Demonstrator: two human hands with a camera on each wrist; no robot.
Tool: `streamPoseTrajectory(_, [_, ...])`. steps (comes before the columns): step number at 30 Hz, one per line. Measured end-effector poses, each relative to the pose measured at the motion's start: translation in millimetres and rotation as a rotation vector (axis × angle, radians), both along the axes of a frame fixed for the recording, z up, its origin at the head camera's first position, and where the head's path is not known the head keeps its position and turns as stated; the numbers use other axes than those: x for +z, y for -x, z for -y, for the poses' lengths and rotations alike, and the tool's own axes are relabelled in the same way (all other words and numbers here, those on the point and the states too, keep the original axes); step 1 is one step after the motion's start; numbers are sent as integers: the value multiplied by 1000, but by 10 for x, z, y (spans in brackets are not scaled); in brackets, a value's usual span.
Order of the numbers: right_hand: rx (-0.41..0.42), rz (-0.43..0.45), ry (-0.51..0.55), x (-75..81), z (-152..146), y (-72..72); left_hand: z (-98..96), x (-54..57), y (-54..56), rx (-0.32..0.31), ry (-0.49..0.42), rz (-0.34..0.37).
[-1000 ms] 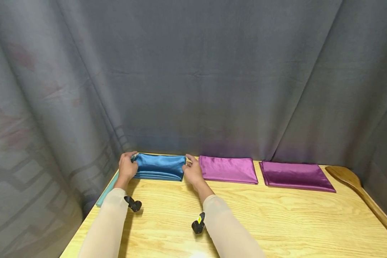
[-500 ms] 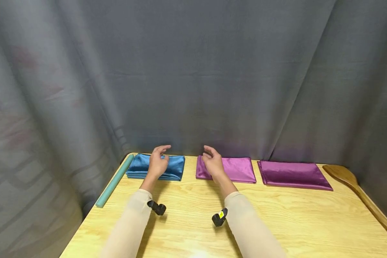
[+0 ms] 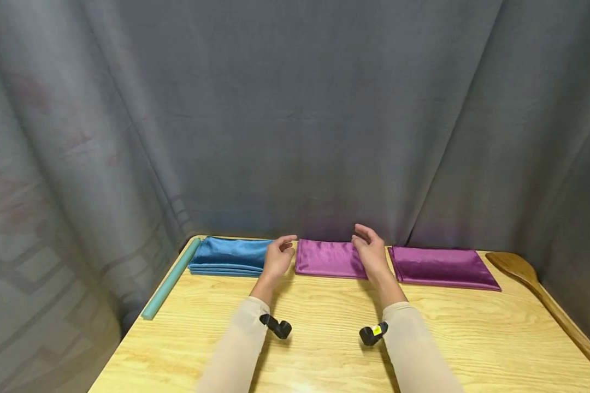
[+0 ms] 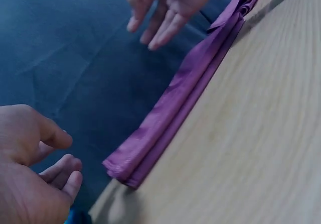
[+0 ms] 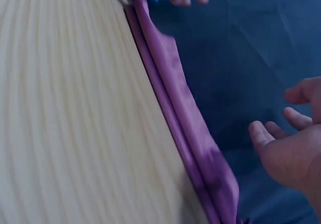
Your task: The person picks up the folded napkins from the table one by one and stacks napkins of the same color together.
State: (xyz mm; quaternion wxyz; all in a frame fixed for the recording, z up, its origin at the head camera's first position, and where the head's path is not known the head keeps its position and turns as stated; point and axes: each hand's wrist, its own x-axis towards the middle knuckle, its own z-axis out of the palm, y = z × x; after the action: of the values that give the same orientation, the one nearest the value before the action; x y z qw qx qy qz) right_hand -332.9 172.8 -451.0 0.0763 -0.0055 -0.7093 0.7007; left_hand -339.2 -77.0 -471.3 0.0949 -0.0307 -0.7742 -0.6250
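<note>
Three folded satin cloths lie in a row along the table's back edge: a blue one on the left, a pinkish-purple one in the middle and a dark purple one on the right. My left hand hovers at the gap between the blue and pinkish cloths, fingers loosely bent and holding nothing. Over the right part of the pinkish cloth is my right hand, its fingers relaxed and also holding nothing. Both wrist views show the hands apart from the pinkish cloth's folded edge.
A teal rod lies along the table's left edge. On the right edge rests a long wooden spoon or paddle. Grey curtains hang close behind the wooden table and at both sides.
Both hands have let go of the blue cloth's ends and moved right, the left to the blue cloth's right end, the right over the pinkish cloth. The cloths stay in place.
</note>
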Motion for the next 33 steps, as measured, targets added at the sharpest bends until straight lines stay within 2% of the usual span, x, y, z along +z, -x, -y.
streamPoseTrajectory(7, [-68, 66, -26, -97, -382, -118, -86, -199, -30, 21, -13, 48])
streamPoseTrajectory(12, [-63, 122, -74, -141, -504, -184, -108, -271, -27, 22, 46, 69])
streamPoseTrajectory(15, [-32, 155, -97, -164, -532, -188, -131, -288, -23, 20, 114, 75])
streamPoseTrajectory(19, [-20, 174, -122, -183, -546, -169, -165, -281, -16, 39, 203, 37])
streamPoseTrajectory(28, [-82, 166, -134, -278, -503, -146, -189, -229, -18, 77, 360, -47])
streamPoseTrajectory(33, [-108, 175, -187, -321, -476, -162, -209, -226, -13, 73, 387, -41])
